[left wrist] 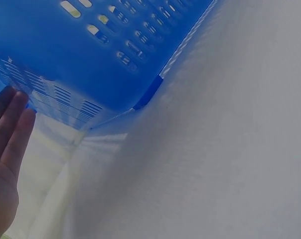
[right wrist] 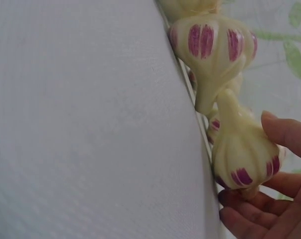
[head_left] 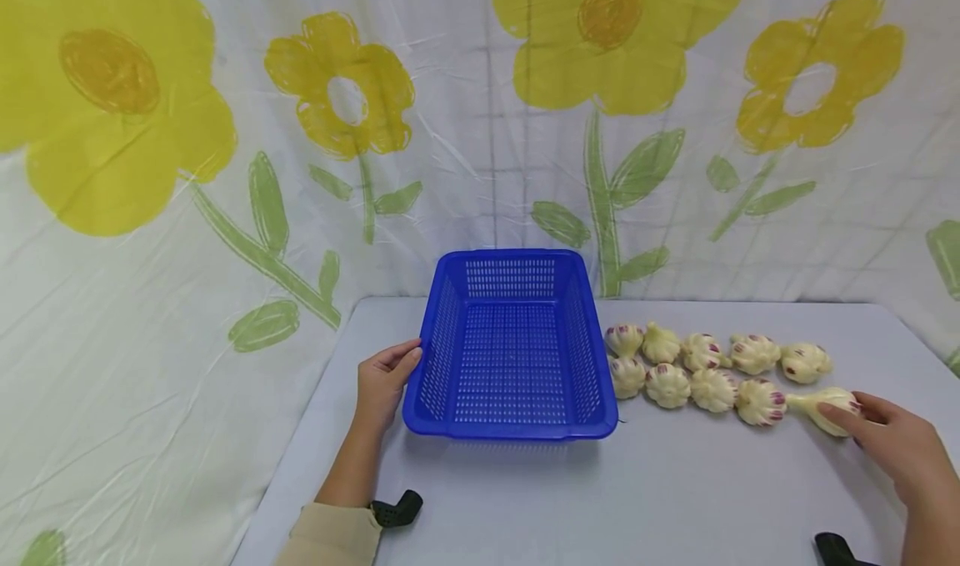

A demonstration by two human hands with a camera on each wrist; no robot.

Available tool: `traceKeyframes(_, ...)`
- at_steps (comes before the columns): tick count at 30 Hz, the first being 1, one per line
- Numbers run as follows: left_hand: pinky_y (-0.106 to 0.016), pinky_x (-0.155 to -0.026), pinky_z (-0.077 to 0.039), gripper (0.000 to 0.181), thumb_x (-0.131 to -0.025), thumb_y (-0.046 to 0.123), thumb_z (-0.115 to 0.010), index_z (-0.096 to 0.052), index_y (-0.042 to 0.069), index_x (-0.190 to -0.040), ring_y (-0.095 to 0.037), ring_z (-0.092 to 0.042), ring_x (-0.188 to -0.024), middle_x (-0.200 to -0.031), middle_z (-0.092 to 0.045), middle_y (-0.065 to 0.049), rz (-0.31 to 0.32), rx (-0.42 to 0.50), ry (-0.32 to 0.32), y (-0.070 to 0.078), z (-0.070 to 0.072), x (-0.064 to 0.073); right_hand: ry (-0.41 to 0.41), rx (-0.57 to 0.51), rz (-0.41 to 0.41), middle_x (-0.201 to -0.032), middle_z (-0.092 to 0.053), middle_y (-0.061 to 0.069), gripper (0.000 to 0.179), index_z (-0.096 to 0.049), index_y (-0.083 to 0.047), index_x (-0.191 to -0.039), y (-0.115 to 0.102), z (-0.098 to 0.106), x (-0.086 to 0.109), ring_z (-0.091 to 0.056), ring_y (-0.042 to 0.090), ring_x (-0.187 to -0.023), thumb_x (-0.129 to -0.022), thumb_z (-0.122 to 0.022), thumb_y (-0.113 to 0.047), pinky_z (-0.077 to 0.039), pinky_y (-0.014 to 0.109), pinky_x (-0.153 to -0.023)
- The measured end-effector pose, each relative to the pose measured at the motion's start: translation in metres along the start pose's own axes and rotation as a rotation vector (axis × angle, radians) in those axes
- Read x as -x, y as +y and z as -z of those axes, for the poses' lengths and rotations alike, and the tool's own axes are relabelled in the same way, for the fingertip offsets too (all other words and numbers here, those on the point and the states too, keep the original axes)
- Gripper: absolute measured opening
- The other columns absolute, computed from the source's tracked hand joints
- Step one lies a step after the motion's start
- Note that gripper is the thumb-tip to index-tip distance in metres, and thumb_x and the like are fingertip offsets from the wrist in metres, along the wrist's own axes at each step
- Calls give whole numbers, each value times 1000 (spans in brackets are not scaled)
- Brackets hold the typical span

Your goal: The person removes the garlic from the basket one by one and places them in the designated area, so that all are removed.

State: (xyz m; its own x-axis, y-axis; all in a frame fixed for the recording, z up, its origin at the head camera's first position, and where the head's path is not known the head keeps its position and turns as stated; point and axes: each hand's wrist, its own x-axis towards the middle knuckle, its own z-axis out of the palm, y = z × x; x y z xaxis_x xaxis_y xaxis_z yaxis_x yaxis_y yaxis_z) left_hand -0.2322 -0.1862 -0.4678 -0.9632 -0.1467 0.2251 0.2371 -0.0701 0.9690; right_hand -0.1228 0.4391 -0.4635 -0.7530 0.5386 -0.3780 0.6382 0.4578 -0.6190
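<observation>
A blue plastic basket [head_left: 510, 428] with slotted sides stands on the white table. My left hand [head_left: 384, 383] holds the left rim of the basket, thumb and fingertips at the edge; the left wrist view shows some fingers [left wrist: 15, 134] reaching along its outer side. Over at the right end of the front row, my right hand [head_left: 896, 441] grips a garlic bulb [head_left: 838, 409], pale with purple streaks. In the right wrist view the thumb lies on one side of that bulb [right wrist: 245, 149], other fingers around its base. Its stem points toward the neighbouring garlic bulb [head_left: 761, 402].
Several more garlic bulbs [head_left: 714, 389] form two rows right of the basket, the leftmost ones close against it. A white sheet [head_left: 450, 191] with yellow flowers hangs behind the table [head_left: 675, 491]. Black wrist mounts [head_left: 397, 509] show near both wrists.
</observation>
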Motion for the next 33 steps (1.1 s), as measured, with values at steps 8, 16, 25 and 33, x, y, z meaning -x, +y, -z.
traceKeyframes(8,-25,-70,-58,33,-90,9,-70,-65,-13,-114,-8,-72,-75,-85,-76,7,6,8,-12,1,2,-1,-2,-11,-10,-157,-8,34,111,-6,1,-154,-2,-2,0,-21,57,-137,-85,-51,-72,-32,68,-103)
traceKeyframes(16,-24,-68,-58,31,-89,10,-72,-68,-11,-112,-6,-70,-72,-81,-75,7,-16,-5,-6,1,4,-4,-8,0,19,-156,-8,35,108,-7,2,-154,-6,-1,0,-21,57,-135,-87,-49,-71,-34,70,-101)
traceKeyframes(25,-23,-66,-58,33,-90,9,-70,-66,-7,-118,-5,-69,-72,-84,-74,9,-6,-21,-18,3,5,-6,-27,20,80,-155,-9,37,103,-8,2,-154,-7,1,0,-22,57,-135,-90,-49,-66,-34,69,-100)
traceKeyframes(33,-32,-76,-59,41,-98,20,-61,-57,3,-135,-10,-72,-93,-119,-70,-15,65,-188,-122,19,21,-28,64,208,316,-145,-22,43,94,-16,14,-148,-22,10,3,-24,63,-127,-96,-45,-59,-36,71,-93)
